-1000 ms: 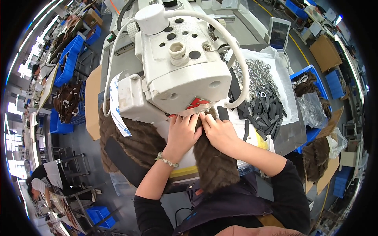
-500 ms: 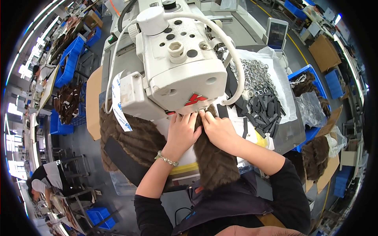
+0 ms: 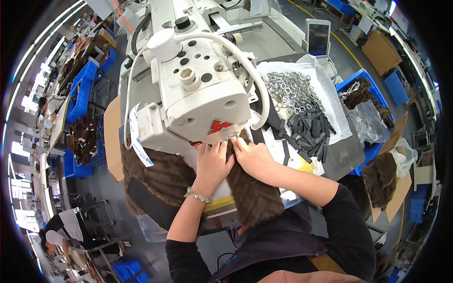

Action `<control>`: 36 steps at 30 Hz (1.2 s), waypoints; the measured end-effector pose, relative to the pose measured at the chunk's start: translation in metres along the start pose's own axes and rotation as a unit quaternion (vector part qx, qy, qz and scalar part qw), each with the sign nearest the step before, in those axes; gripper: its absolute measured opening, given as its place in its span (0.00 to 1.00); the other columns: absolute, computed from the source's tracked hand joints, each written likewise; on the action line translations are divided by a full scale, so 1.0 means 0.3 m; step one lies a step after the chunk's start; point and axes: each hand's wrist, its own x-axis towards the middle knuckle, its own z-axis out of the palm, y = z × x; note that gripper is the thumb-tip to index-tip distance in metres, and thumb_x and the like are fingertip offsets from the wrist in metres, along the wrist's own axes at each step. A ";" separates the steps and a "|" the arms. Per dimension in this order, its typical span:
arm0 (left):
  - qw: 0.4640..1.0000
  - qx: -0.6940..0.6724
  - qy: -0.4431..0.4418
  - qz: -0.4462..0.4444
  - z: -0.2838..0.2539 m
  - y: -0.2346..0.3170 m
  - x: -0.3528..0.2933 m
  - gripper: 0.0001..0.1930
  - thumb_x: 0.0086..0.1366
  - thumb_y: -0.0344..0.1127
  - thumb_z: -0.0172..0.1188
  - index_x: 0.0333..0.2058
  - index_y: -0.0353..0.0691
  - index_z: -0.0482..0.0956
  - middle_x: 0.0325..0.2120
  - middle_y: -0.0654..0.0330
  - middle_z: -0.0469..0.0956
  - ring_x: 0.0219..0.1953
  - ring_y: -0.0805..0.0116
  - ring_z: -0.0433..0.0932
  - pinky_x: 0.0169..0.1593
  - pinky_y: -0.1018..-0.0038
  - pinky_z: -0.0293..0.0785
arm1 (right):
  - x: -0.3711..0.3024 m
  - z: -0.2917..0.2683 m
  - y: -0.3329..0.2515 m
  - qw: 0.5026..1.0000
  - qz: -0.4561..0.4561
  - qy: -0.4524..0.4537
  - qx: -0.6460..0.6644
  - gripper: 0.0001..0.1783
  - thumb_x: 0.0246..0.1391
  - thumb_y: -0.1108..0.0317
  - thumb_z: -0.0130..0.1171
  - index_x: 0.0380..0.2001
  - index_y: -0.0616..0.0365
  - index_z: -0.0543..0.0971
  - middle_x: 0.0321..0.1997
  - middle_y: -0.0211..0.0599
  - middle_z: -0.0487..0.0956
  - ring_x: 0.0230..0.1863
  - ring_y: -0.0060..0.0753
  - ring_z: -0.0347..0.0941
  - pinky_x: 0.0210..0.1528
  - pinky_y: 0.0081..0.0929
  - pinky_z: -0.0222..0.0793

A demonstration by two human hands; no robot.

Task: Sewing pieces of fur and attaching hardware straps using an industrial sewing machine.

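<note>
A strip of brown fur (image 3: 255,197) runs from under the head of a white industrial sewing machine (image 3: 207,106) toward my lap. My left hand (image 3: 212,165) grips the strip's left edge, its thumb against the fur and its fingers reaching forward under the machine head. On the other side, my right hand (image 3: 252,158) is closed on the strip's right edge close to the needle area. The machine hides the needle and part of my fingertips. Left of my left wrist, a larger brown fur piece (image 3: 163,177) lies on the table with a black strip (image 3: 153,203) across it.
Metal rings (image 3: 290,92) and short black strap pieces (image 3: 309,129) are heaped on white sheeting at the right. Behind them stands a small screen (image 3: 317,37). A blue bin (image 3: 373,153) with fur and clear plastic sits beyond the table. Another person (image 3: 71,224) bends over work at far left.
The machine and both hands sit slightly further left in the picture as the view shifts. Both hands keep their places on the fur strip.
</note>
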 end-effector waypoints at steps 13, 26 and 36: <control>1.000 0.007 0.013 0.027 -0.001 -0.002 -0.019 0.25 0.53 0.39 0.64 0.49 0.32 0.76 0.43 0.55 0.77 0.45 0.63 0.76 0.48 0.67 0.70 | -0.042 -0.004 -0.024 1.000 0.008 -0.014 0.018 0.31 0.49 0.69 0.53 0.58 0.70 0.69 0.33 0.34 0.71 0.22 0.27 0.75 0.19 0.23 0.71; 0.999 0.012 0.007 0.036 -0.014 -0.003 -0.027 0.28 0.56 0.45 0.63 0.51 0.32 0.75 0.43 0.54 0.77 0.44 0.62 0.77 0.50 0.66 0.70 | -0.161 -0.162 -0.002 0.985 0.016 -0.041 0.165 0.33 0.47 0.69 0.58 0.59 0.65 0.68 0.39 0.37 0.71 0.38 0.36 0.74 0.33 0.32 0.73; 0.885 -0.420 -0.153 -0.128 -0.102 0.000 -0.144 0.40 0.64 0.42 0.62 0.67 0.37 0.49 0.64 0.46 0.55 0.64 0.57 0.60 0.62 0.61 0.64 | -0.449 -0.279 0.049 0.798 0.119 -0.097 0.583 0.40 0.57 0.70 0.57 0.71 0.49 0.53 0.73 0.49 0.47 0.73 0.45 0.49 0.66 0.35 0.55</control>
